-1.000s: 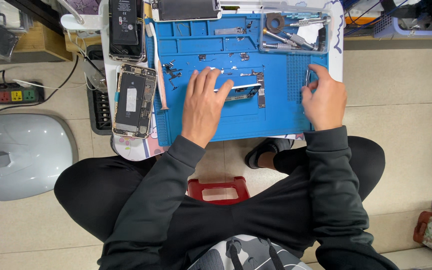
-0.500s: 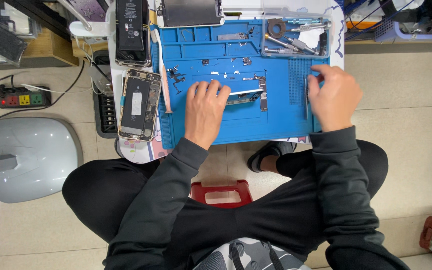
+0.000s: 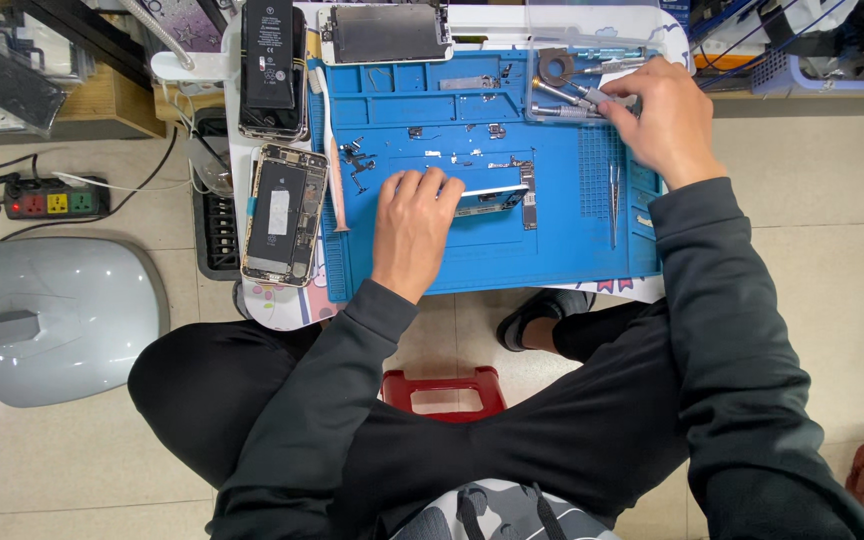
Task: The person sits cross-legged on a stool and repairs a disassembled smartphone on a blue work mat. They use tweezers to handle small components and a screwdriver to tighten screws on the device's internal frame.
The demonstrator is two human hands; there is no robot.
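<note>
**Hands on the blue repair mat**

The left hand (image 3: 414,228) lies flat, fingers together, pinning a phone circuit board (image 3: 497,199) under its fingertips on the silicone mat (image 3: 512,250). The right hand (image 3: 664,120) curls over screwdrivers (image 3: 564,95) beyond its fingertips; whether it grips one cannot be told. Tweezers (image 3: 613,200) lie just below it.

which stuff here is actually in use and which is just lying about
In use:
- left hand pressing the slim circuit board
- right hand at the metal tools in the clear tray
- blue silicone work mat

Lying about:
- opened phone shell
- black battery
- tweezers
- power strip
</note>
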